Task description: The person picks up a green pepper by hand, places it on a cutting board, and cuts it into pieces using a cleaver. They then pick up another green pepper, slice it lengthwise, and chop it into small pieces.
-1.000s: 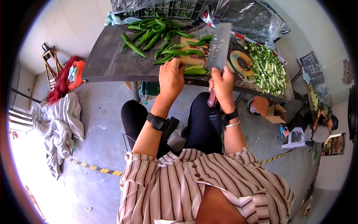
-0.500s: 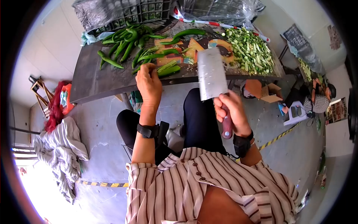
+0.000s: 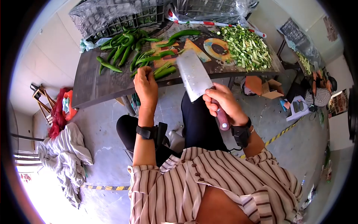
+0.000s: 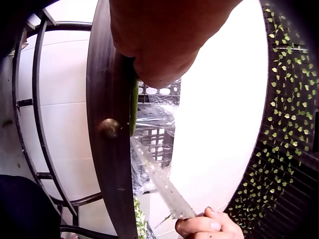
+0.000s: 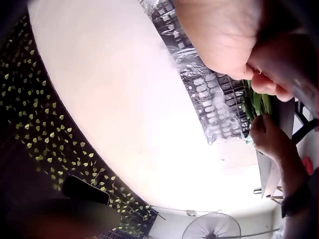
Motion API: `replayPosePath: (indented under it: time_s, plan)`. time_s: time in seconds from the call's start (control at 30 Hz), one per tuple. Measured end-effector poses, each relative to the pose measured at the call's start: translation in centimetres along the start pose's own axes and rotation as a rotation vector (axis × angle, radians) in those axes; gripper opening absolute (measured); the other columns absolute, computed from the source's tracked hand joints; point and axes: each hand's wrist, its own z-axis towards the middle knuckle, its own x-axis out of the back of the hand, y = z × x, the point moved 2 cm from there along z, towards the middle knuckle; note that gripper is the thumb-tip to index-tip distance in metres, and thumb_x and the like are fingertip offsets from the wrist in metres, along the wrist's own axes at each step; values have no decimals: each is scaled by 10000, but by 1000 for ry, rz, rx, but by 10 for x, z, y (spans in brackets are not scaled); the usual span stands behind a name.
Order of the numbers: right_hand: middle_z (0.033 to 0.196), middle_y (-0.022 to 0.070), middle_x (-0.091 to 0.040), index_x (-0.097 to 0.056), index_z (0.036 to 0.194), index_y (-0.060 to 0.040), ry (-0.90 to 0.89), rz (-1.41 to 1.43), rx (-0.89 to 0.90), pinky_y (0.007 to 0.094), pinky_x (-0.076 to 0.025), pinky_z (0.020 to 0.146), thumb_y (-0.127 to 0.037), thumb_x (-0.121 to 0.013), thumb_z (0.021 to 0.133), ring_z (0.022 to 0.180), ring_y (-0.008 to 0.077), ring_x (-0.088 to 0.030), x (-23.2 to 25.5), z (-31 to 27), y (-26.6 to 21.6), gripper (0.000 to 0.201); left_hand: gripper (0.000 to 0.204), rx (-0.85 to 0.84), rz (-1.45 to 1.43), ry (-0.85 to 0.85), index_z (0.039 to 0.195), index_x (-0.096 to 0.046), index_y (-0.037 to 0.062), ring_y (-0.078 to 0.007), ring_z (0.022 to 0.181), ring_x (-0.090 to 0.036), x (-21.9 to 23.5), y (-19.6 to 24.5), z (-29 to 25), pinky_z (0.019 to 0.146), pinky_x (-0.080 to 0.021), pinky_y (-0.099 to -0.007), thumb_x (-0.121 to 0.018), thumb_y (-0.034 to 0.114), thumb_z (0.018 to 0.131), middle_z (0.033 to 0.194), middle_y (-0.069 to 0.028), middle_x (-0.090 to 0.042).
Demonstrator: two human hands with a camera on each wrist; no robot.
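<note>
My right hand grips the reddish-brown handle of a cleaver. Its broad grey blade, flecked with green bits, is raised and tilts left toward the peppers at the table's front edge. Curled at that edge, my left hand holds a green pepper, whose lengthwise-cut part sticks out to the right; the fingertips are mostly hidden. In the left wrist view the pepper runs out from under the hand, with the blade just past its end. Other long green peppers lie behind the left hand.
Chopped green pepper is heaped on the right of the dark table. Plastic-covered black crates and a red-and-white pole stand along the back. Another person sits at the far right.
The cleaver has come up off the table area, and its blade now leans left toward the left hand. The left hand stays by the same peppers. The head view has shifted.
</note>
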Motion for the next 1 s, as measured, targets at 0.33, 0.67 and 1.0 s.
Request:
replayPosePath:
  time_s: [0.33, 0.67, 1.0]
  plan:
    - [737, 8, -503, -476, 912, -48, 15, 9, -20, 251, -438, 445, -178, -529, 953, 508, 64, -467, 1, -9, -2, 146, 99, -28, 33, 16, 946, -576, 23, -306, 788, -620, 0, 4, -1, 713, -486, -373, -613, 3, 857, 851, -130, -638]
    - [746, -13, -511, -480, 917, -59, 197, -30, 79, 231, -418, 444, -162, -533, 946, 539, 46, -472, 51, 2, -16, 120, 90, -28, 26, 1, 945, -582, 23, -296, 787, -621, 2, 3, 0, 705, -486, -366, -611, 8, 861, 846, -128, -637]
    - [750, -1, -504, -468, 933, -63, 297, -78, 193, 235, -412, 440, -156, -529, 952, 525, 60, -469, 61, -7, -24, 113, 115, -32, 13, 13, 924, -583, 50, -315, 808, -606, -1, 5, 0, 753, -440, -409, -604, -3, 824, 821, -102, -641]
